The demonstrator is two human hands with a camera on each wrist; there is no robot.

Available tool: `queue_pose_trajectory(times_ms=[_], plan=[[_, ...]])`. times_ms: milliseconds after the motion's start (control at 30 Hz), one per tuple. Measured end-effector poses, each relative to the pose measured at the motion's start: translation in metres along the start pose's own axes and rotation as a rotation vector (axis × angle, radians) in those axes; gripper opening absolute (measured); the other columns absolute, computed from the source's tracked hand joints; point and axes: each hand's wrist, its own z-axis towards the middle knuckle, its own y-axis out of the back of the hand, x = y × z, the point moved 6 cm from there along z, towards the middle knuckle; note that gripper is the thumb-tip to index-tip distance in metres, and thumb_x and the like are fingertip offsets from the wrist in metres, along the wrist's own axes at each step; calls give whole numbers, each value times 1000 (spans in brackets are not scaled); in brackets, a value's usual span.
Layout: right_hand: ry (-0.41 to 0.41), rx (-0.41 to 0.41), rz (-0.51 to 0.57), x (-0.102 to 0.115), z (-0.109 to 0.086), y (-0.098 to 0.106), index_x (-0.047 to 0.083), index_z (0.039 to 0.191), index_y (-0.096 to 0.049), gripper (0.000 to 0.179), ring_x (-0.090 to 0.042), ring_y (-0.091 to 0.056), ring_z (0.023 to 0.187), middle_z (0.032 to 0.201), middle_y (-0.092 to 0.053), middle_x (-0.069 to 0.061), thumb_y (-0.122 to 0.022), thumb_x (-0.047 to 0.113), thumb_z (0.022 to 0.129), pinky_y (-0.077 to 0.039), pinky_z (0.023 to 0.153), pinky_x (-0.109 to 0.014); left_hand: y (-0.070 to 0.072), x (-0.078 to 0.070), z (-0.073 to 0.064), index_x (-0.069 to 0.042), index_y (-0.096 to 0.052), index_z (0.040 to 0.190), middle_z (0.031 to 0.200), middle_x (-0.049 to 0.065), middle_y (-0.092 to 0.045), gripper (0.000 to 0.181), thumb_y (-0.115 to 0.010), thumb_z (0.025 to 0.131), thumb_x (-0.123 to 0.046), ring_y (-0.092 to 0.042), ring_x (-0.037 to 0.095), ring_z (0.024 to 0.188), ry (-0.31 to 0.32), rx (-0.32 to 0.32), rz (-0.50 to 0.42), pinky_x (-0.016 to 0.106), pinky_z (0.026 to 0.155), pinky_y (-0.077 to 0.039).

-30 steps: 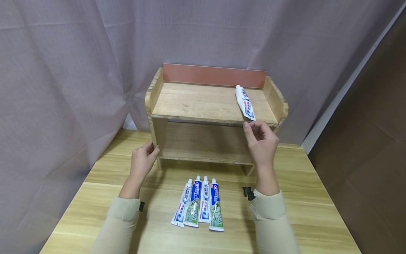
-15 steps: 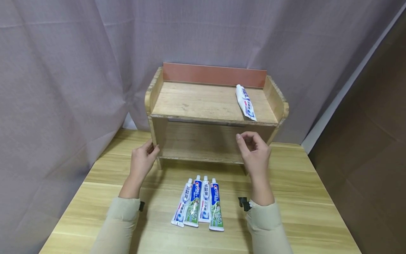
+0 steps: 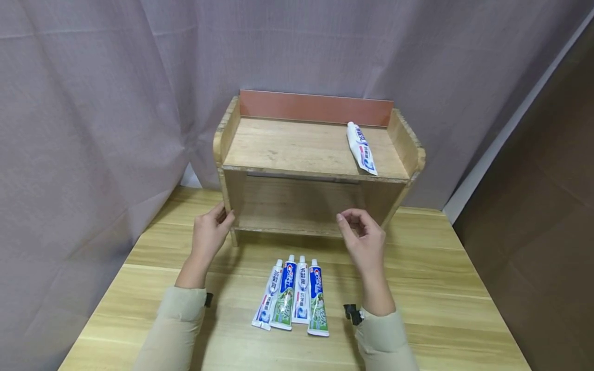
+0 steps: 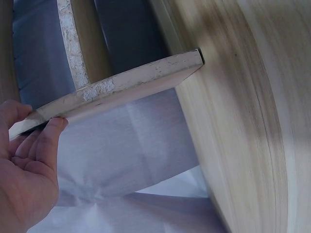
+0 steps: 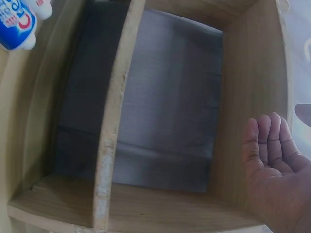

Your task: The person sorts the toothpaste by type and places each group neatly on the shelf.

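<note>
My left hand [image 3: 210, 232] pinches the left side panel of a two-tier wooden shelf [image 3: 287, 167]; in the left wrist view, thumb and fingers [image 4: 47, 143] lie on either side of the panel's edge. My right hand [image 3: 364, 239] hangs in front of the lower tier, fingers loosely bent and holding nothing. A white toothpaste tube [image 3: 362, 149] lies on the right part of the top tier, its cap toward the back and its flat end at the front edge. On the table, nearer me, several toothpaste tubes [image 3: 286, 296] lie side by side, white ones alternating with blue-green ones, caps toward the shelf.
A reddish-brown strip [image 3: 315, 107] closes the back of the top tier. The shelf stands on a wood-grain table [image 3: 445, 288]. Behind it hangs a grey curtain [image 3: 297, 46], and a brown surface [image 3: 538, 196] rises along the right.
My right hand has left the tube's end at the top tier, coming down, toward me and a little left. The tube stays lying there. My left hand keeps its place on the side panel.
</note>
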Motion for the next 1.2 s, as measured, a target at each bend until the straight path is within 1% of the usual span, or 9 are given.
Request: queue_pose_trajectory(times_ms=[133,333,400,533,667,733,900,1200], plan=[[-20,19,19,-3,-6,-2,-10,95,-67,10,-14,-65,77,87,-70,-21,-71,-5,89,-59,70,-17,0,0,0,1,-67,127,112,24,-69,34,-66,96,-13,-72,34,98,-1,-3,-9,34,79,-62],[-40,18,36,-8,-12,-2,-11,95,-67,10,-18,-65,75,87,-69,-22,-72,-5,88,-58,65,-16,-1,0,0,2,-66,128,113,25,-69,35,-65,97,-13,-72,36,99,-7,6,-14,36,79,-62],[-37,26,34,-9,-14,-3,-11,95,-67,11,-20,-65,75,87,-69,-22,-72,-4,88,-59,66,-17,0,0,0,2,-67,127,113,24,-69,34,-65,96,-13,-72,35,98,-6,1,-10,35,79,-62],[-33,35,39,-13,-18,-6,-12,96,-66,12,-19,-65,75,87,-70,-22,-72,-6,88,-60,70,-18,3,-1,2,1,-69,125,111,24,-70,32,-67,95,-12,-73,34,96,-10,-15,4,34,79,-63],[-82,38,45,-21,-26,-7,-10,96,-67,11,-16,-65,76,88,-70,-21,-72,-5,88,-60,72,-20,2,-2,2,2,-69,124,111,24,-70,32,-67,95,-12,-73,33,96,-15,-18,3,33,79,-63],[-119,44,43,-26,-31,-8,-8,96,-68,10,-17,-65,77,89,-71,-20,-73,-4,88,-60,72,-21,1,-1,2,2,-69,124,111,24,-70,32,-67,95,-11,-73,33,96,-14,-15,-3,32,79,-62],[-178,57,26,-35,-43,-10,-6,97,-69,11,-21,-65,79,90,-71,-17,-74,0,89,-60,73,-22,0,-1,0,1,-69,125,112,24,-70,33,-67,95,-12,-73,34,96,-9,-10,-11,33,79,-62],[-216,70,26,-43,-55,-13,-7,97,-68,12,-20,-66,79,90,-71,-18,-74,-1,89,-61,73,-22,0,0,0,1,-69,124,110,23,-70,32,-67,94,-11,-73,34,95,-15,-21,-15,34,78,-63]])
